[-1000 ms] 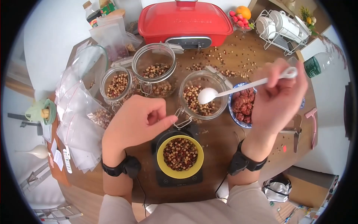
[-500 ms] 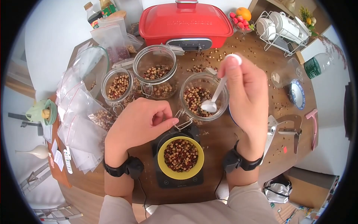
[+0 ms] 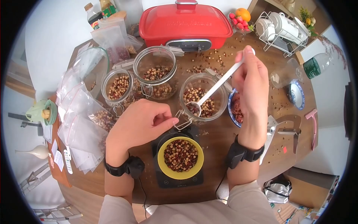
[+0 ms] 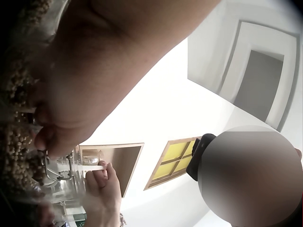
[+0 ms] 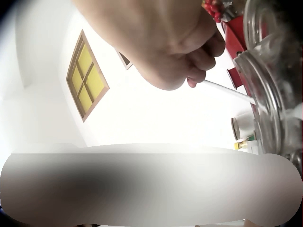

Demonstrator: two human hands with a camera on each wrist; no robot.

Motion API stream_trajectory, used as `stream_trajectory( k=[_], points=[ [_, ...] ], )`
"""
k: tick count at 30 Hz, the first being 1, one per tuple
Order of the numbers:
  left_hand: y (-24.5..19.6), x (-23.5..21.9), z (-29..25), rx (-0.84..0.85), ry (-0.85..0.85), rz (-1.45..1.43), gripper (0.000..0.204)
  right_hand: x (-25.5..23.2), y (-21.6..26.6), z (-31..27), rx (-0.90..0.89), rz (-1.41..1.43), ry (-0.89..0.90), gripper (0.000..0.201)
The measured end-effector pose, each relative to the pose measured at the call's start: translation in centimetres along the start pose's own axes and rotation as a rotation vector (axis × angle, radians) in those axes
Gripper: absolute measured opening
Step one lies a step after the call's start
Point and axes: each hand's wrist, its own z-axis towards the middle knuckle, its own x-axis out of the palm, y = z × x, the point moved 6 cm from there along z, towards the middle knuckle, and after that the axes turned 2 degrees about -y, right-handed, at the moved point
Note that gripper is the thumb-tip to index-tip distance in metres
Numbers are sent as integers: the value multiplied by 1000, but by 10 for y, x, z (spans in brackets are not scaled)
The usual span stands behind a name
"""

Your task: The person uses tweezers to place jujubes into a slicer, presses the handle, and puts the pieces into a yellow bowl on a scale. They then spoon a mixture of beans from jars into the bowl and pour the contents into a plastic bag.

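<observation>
In the head view my right hand (image 3: pixel 251 84) grips the upper handle of a white plastic spoon (image 3: pixel 223 81). The spoon slants down into an open glass jar (image 3: pixel 223 100) of mixed peppercorns (image 3: pixel 207 106), its bowl at the near side of the jar with peppercorns in it. My left hand (image 3: pixel 140 121) pinches the wire clasp (image 3: pixel 183 121) on that jar's front, its other fingers curled. Close below, a yellow bowl (image 3: pixel 201 164) of peppercorns stands on a black kitchen scale (image 3: pixel 179 183). The left wrist view shows fingertips at the clasp (image 4: pixel 59 177).
Two more open jars, a large one (image 3: pixel 172 76) and a small one (image 3: pixel 106 95), stand left. Plastic bags (image 3: pixel 80 134) lie beyond my left arm. A red electric cooker (image 3: pixel 186 24) is at the back. My right hand partly hides a blue-rimmed bowl (image 3: pixel 232 115) of dark red pieces.
My right hand has moved leftward, bringing the spoon from above the jar down into it, and the spoon's bowl now dips among the peppercorns. The left hand stays at the clasp.
</observation>
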Motion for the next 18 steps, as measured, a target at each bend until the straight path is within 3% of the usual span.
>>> stream_trajectory(
  k=[6, 18],
  points=[
    [0, -1, 0, -16, 29, 27, 28, -22, -15, 13, 73, 380, -180, 34],
    [-3, -3, 1, 3, -43, -17, 20, -35, -6, 8, 88, 589, -311, 31]
  ],
)
